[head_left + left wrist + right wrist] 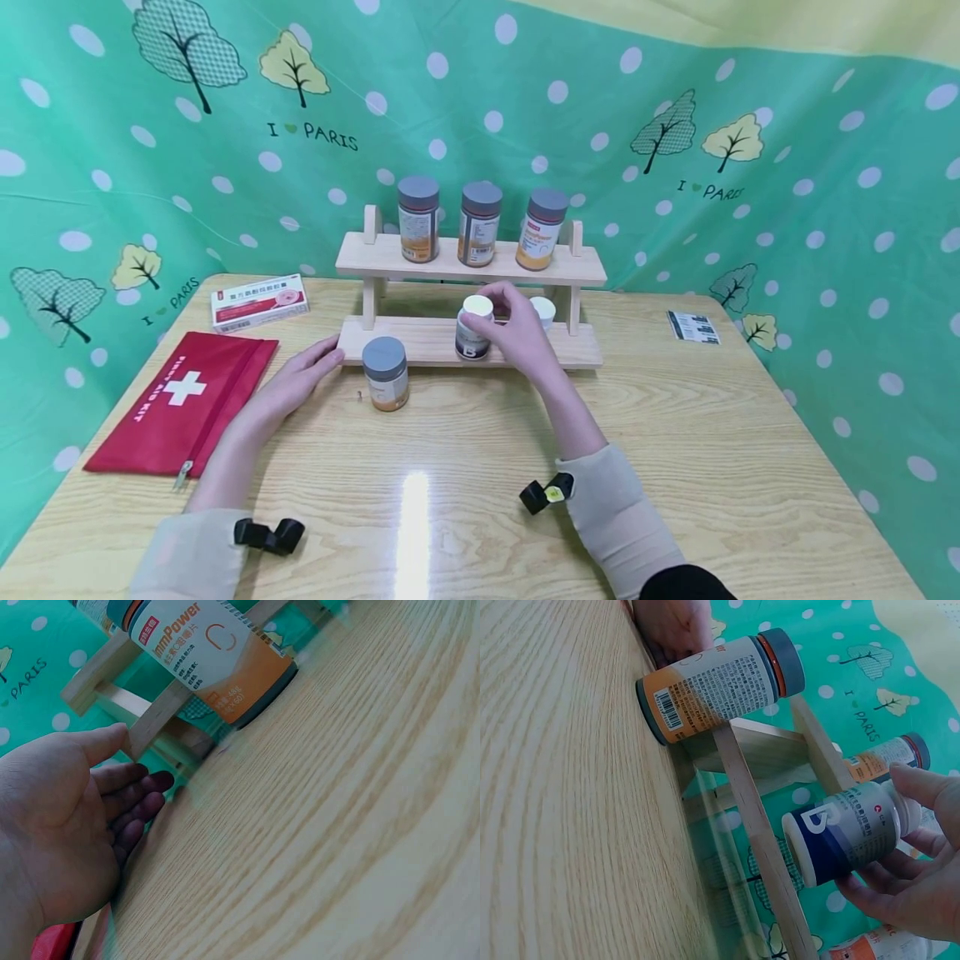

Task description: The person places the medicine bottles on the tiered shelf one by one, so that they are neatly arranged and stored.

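Observation:
My right hand (521,328) grips a white-capped pill bottle (472,340) near its cap, at the middle of the lower shelf. Its dark blue label with a B shows in the right wrist view; whether its base touches the board cannot be told. At the left end of the wooden two-tier rack (420,333), my left hand (71,802) touches the lower board with its thumb, fingers relaxed beside it. A grey-lidded supplement jar (386,379) with an orange and white label stands on the table before the rack. Another white-capped bottle (543,312) stands partly hidden behind my right hand.
Three grey-lidded jars (478,225) line the upper shelf. To the left lie a red first aid pouch (176,408) and a white medicine box (259,303). A small printed card (693,327) lies at the right. A green patterned cloth (465,100) hangs behind the table.

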Tool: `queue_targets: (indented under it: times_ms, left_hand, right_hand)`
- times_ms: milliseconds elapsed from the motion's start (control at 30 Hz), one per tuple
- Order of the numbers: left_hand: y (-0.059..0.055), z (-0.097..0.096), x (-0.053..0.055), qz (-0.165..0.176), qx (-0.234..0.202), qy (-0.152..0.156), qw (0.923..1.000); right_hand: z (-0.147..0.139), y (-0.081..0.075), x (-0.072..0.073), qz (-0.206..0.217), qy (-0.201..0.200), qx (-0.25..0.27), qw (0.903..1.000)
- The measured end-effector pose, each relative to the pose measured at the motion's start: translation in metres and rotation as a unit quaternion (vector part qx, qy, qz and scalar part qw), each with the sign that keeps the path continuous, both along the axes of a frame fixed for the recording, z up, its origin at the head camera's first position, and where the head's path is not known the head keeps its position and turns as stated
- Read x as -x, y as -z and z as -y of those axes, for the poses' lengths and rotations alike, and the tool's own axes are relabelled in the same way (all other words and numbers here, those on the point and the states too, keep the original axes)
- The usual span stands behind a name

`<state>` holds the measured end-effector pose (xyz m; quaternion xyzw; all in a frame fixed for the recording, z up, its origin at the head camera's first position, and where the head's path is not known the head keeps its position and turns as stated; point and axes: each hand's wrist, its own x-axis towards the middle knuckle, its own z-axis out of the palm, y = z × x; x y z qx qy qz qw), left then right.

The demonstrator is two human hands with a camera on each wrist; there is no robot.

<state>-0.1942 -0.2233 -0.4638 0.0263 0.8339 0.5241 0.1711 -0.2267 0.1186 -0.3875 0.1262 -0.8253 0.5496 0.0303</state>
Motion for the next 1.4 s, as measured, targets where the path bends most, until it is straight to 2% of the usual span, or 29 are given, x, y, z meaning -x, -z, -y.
queue_targets:
  times_ms: [700, 1400]
  left_hand:
    - [-0.0012, -0.0006, -0.0004, 0.003, 0.003, 0.000, 1.0000]
    - [0.0009, -0.0004, 0.0006, -0.002, -0.004, 0.000, 1.0000]
  right_hand:
    - [0.0042, 0.0022, 0.0001, 0.027, 0.013, -0.005, 0.9996]
    - [0.0056, 0.0033, 0.0009, 0.020, 0.003, -0.010, 0.9998]
